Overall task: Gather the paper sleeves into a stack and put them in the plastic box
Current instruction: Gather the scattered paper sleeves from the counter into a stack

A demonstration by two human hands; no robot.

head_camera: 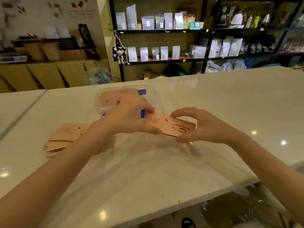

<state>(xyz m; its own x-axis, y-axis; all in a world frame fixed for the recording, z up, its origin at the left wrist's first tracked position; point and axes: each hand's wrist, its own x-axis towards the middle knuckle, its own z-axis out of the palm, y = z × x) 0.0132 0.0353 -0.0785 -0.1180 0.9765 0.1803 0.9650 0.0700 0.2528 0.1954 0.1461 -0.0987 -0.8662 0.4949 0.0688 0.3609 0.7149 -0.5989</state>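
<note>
A small stack of pink paper sleeves [169, 125], printed with a coffee cup, hangs just above the white table between both hands. My left hand [130, 117] grips its left end and my right hand [200, 125] pinches its right end. Behind my left hand stands the clear plastic box [98, 102] with blue clips, and pink sleeves [113, 97] lie flat inside it. A loose pile of more pink sleeves [64, 137] is spread on the table to the left, partly hidden by my left forearm.
The glossy white table [148, 170] ends at a near edge on the lower right, with a stool [233, 209] below it. Shelves of bags [156, 51] stand beyond the far side of the table.
</note>
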